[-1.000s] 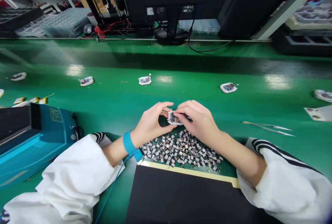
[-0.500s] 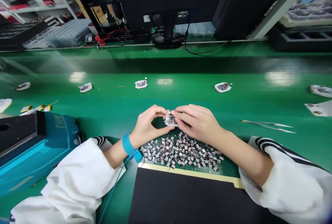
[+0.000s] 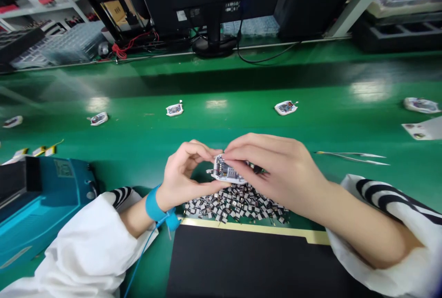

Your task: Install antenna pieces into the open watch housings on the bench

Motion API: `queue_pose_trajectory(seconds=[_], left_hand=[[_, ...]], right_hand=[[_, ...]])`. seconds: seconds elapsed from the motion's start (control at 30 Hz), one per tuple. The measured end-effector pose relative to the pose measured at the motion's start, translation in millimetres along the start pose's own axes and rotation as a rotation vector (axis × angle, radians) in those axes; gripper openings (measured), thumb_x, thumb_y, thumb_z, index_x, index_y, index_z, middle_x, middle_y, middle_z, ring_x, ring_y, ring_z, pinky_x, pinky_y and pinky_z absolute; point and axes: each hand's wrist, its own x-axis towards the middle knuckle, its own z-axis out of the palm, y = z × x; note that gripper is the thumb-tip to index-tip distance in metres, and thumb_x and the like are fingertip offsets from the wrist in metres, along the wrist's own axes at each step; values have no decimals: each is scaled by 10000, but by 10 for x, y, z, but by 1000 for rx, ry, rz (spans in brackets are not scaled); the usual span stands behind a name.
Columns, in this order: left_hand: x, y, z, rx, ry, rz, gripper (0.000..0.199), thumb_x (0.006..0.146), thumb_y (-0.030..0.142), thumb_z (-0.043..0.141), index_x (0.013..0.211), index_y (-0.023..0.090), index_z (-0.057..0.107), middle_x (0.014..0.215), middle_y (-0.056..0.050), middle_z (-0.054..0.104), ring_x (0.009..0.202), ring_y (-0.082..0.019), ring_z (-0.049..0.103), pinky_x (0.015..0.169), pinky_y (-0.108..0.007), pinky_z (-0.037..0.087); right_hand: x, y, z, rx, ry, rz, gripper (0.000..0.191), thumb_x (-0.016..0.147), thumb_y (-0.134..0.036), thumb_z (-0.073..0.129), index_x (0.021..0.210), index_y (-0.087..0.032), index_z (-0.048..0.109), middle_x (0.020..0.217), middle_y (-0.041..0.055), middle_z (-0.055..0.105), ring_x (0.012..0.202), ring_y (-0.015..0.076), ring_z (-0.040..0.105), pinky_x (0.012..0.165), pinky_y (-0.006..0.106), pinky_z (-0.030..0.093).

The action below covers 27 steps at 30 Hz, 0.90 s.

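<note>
Between thumb and fingers, my left hand (image 3: pixel 183 169) grips the left end of a small white device housing (image 3: pixel 224 176) with a circuit board showing inside. My right hand (image 3: pixel 276 164) is closed over its right side, fingertips on the top edge and inner face; part of the housing is hidden under them. A short wire end sticks out at its left. Below the hands lies a pile of small black-and-silver components (image 3: pixel 231 206). A blue wrist strap (image 3: pixel 155 203) with a cord is around my left wrist.
Similar open white housings stand in a row, one of them (image 3: pixel 285 108) behind my right hand. White tweezers (image 3: pixel 355 156) lie at right. A blue machine (image 3: pixel 62 196) stands at left, a black mat (image 3: pixel 255 261) in front, a monitor (image 3: pixel 214 35) at the back.
Both hands and the housing look larger and closer to the camera. The housing now shows more of its inside. The background has shifted slightly left as my view turned.
</note>
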Motion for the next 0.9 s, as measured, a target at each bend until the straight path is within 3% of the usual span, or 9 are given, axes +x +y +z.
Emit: queue_pose_trajectory(seconds=[0.1,0.3,0.47,0.73,0.9], left_hand=[[46,124,18,-151,-17,-69,490,500,3,736,890,141,474,850,-29,561,858,-115,586,732,-161,519],[96,281,45,-354,-52,-57,453,545,18,728,905,100,466,878,-34,571,865,-93,584,737,-120,516],[69,316,60,-489,-90,-94,473,570,-8,709,942,104,438,951,-37,555,904,-114,576,798,-203,524],[81,379,58,-594,-72,-184,419,615,110,717,942,123,457,956,-27,602,826,-117,616,679,-174,549],[76,396,79,-668,-44,-227,420,602,124,726,928,132,462,943,-23,618,786,-148,628,636,-211,558]], right_hand=[[39,-78,-163,156,-31,83,116,801,-165,500,801,-147,615,774,10,618,664,68,555,572,175,456],[48,-204,-333,243,-5,93,112,804,-177,500,845,-170,604,785,-1,612,688,47,558,581,123,457],[64,-271,-379,186,22,57,201,848,-224,424,872,-166,614,754,13,613,692,53,564,579,112,462],[112,-319,-445,33,-64,-8,233,844,-316,426,837,-243,647,742,-18,615,678,48,576,567,105,460],[121,-343,-433,-58,16,-68,228,818,-372,456,767,-261,648,757,-31,607,624,39,562,525,96,451]])
